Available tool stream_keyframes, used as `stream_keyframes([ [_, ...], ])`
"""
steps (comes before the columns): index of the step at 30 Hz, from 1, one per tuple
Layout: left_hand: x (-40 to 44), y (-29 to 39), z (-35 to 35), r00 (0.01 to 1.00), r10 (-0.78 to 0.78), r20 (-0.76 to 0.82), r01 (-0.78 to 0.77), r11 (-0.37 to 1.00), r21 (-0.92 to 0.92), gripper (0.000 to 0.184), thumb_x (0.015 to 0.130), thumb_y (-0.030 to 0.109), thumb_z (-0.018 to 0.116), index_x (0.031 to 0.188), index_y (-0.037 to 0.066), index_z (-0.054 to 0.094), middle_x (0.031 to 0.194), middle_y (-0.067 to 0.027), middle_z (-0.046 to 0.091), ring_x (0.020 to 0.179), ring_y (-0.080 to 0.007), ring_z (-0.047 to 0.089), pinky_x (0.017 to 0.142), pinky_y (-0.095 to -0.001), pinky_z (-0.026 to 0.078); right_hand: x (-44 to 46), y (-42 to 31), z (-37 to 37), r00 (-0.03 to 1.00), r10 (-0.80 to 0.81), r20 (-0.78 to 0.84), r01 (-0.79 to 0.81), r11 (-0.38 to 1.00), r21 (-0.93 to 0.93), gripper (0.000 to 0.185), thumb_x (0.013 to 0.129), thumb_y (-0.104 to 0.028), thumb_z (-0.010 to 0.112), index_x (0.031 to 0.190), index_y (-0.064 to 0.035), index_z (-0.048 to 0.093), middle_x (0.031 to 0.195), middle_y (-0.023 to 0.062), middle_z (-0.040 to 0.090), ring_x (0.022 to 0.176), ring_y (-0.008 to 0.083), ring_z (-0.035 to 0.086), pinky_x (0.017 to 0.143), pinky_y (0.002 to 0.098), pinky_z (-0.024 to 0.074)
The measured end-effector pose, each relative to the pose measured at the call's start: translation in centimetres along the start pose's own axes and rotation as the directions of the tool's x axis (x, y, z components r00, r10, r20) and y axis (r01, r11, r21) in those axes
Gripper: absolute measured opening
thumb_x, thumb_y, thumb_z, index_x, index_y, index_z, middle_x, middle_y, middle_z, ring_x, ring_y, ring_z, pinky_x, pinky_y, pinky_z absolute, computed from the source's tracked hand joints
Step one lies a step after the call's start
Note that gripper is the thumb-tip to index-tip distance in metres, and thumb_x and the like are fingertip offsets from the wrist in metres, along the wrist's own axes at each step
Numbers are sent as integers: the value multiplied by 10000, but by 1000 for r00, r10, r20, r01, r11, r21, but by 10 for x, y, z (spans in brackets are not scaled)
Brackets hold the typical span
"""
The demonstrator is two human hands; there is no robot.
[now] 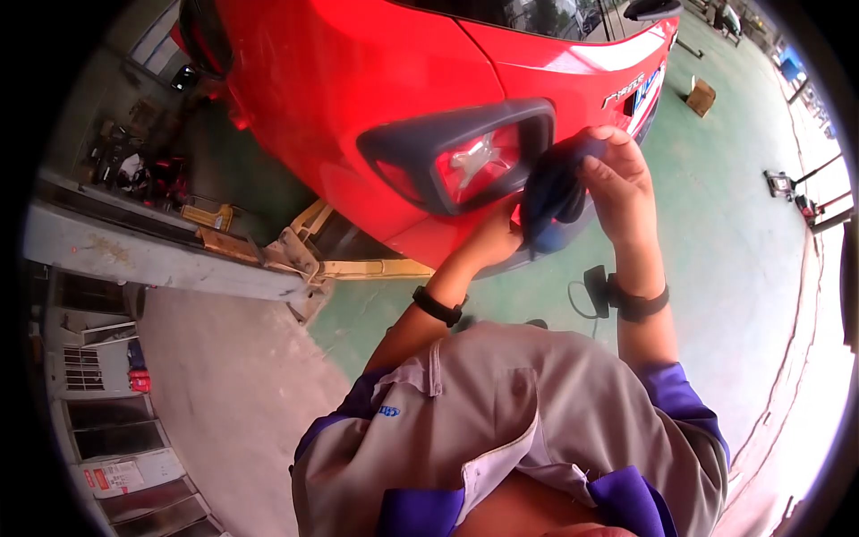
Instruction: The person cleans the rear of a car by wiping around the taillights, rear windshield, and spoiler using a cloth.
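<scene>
A dark, rounded part (553,192) is held up between my two hands, in front of the red car's rear corner. My right hand (619,174) pinches its upper right edge between thumb and fingers. My left hand (497,234) is closed at its lower left, with the fingers mostly hidden behind it. A bit of red shows beside the left fingers; I cannot make out the part's exact kind. Just behind it, on the car (403,54), sits a tail light (479,161) with a dark surround and a red and clear middle.
A lift post (170,255) and yellow lift arm (376,268) stand at the left, the arm reaching under the car. Shelving (107,430) lines the lower left. A cardboard box (701,96) and a floor jack (780,185) are on the green floor at right.
</scene>
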State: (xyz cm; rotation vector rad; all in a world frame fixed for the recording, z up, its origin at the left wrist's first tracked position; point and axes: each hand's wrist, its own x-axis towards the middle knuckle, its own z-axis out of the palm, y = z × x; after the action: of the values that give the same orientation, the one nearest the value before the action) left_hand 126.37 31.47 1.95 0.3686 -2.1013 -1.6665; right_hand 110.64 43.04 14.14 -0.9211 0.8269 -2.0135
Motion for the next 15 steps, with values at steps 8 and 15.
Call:
stream_keyframes([
  [8,-20,22,-50,984,-132,120,118,986,117,248,940,105,652,1129,-54,625,875,-89,658,660,-140,630,599,-282,501,23,13,12,964,-243,-109,249,967,48,303,955,36,538,1246,-47,542,1054,54,658,955,140,641,866,293,511],
  [15,-56,89,-119,951,120,-284,-52,970,236,301,983,176,614,1143,-78,638,886,-126,698,637,-162,687,542,-256,503,14,23,-5,905,-387,-177,322,894,-311,400,951,46,534,1337,-46,492,1167,43,616,1056,126,598,941,291,474],
])
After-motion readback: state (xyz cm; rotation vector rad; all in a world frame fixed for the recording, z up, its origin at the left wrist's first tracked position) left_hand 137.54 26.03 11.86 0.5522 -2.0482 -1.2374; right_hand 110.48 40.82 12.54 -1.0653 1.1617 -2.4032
